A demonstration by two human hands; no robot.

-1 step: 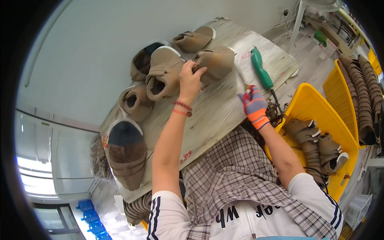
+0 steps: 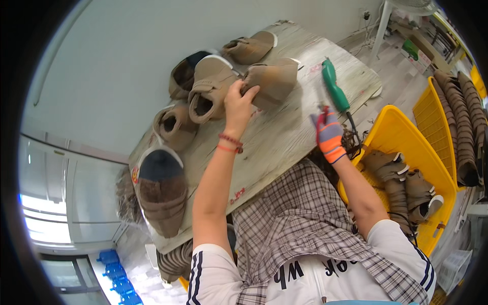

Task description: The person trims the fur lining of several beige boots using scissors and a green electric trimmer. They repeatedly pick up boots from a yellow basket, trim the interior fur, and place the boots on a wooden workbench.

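A tan-brown shoe upper [image 2: 272, 84] with a pale toe edge is pinched at its collar by my bare left hand [image 2: 239, 107], which wears beaded and orange bands at the wrist. My right hand [image 2: 328, 133], in a grey and orange glove, is closed around a small red-handled tool [image 2: 322, 119]; its tip is blurred. That tool is held over the table's near right part, apart from the upper. Beyond it lies a green hand-held power tool [image 2: 334, 85] with a black cord. A second tan upper [image 2: 211, 84] stands just left of my left hand.
On the worn wooden table [image 2: 264, 137] are more uppers, including a dark-lined one [image 2: 162, 190] near the left corner. Yellow baskets [image 2: 386, 119] at the right hold stacked uppers. A white wall [image 2: 127, 76] borders the far left side. Blue bins [image 2: 119, 279] stand on the floor.
My right hand has shifted slightly right and turned more upright with the red-handled tool. The left hand still grips the upper, and the whole view has shifted slightly.
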